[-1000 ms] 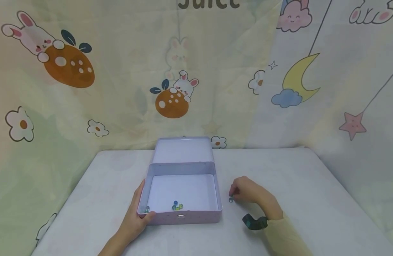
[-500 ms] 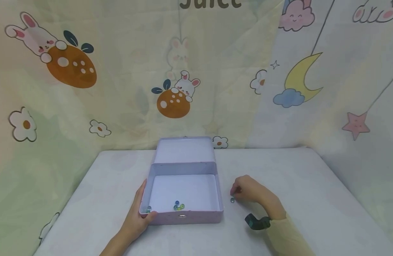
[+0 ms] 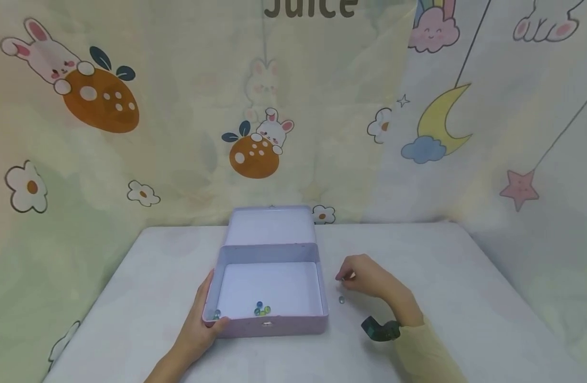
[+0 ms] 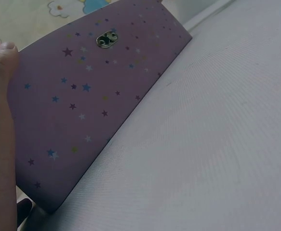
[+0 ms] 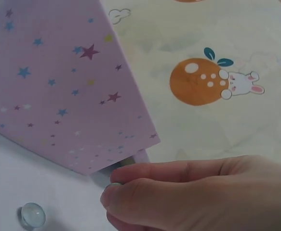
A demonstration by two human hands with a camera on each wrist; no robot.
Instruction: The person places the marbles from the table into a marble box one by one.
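Head view: "Juice" lettering atop backdrop; unlabelled star-print tin below

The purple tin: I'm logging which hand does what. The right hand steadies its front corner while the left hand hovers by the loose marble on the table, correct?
The hands are swapped. In the head view the left hand holds the purple tin at its front corner, and the right hand hovers by the loose marble on the table.

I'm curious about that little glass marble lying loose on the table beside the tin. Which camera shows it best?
The right wrist view: the loose marble lies close and clear on the table, just below the right hand. The head view shows it only as a tiny dot right of the purple tin. The left wrist view misses it.
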